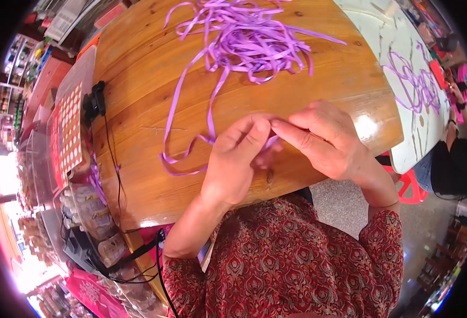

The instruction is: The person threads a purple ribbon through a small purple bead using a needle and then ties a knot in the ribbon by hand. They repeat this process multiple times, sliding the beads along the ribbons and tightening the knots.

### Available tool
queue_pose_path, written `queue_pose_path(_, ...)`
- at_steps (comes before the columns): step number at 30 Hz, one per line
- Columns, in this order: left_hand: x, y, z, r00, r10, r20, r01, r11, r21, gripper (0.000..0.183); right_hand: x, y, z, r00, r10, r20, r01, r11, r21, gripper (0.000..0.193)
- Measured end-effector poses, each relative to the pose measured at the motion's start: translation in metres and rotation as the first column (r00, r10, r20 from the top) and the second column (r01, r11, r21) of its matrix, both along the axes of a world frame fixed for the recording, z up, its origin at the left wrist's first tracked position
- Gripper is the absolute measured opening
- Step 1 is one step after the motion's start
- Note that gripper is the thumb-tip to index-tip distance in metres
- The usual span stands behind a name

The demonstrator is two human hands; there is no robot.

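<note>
Both hands are raised over the near part of the wooden table [334, 79], brought together at the fingertips. The left hand [233, 159] comes up from the near left with its forearm slanting far and right, the wrist nearly straight; its thumb lies uppermost, tip toward the right hand, and its fingers are bent inward, pinching the purple ribbon [271, 141], a short length of which shows just below the fingertips. The right hand [326, 139] reaches in from the right, elbow bent outward and back of the hand upward, its index finger stretched left until its tip meets the left fingertips; its other fingers are curled, and I cannot tell whether it grips the ribbon or only touches there. From beside the left hand, slack ribbon loops left across the table and runs far to a loose tangled pile [254, 47] at the far side. A black cord [109, 143] hangs along the table's left side. Far right, more purple ribbon [423, 87] lies on a white table [374, 40], near another person's hand [457, 94]
</note>
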State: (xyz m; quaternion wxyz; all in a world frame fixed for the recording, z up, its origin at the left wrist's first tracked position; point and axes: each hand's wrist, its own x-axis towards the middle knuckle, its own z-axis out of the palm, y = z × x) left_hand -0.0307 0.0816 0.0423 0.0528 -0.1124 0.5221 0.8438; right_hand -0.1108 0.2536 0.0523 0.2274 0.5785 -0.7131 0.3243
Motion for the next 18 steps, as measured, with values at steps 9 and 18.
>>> queue_pose_path(9,-0.002,0.007,-0.011,0.988,-0.049,-0.150,-0.041,0.836,-0.546,0.006,-0.002,0.023,-0.022,0.999,-0.031,0.012,0.031,0.998,0.052,0.027)
queue_pose_path(18,-0.014,0.010,-0.008,0.936,-0.234,-0.265,-0.029,0.697,-0.716,0.009,0.002,0.037,-0.022,0.984,-0.109,0.144,0.106,0.994,0.032,0.012)
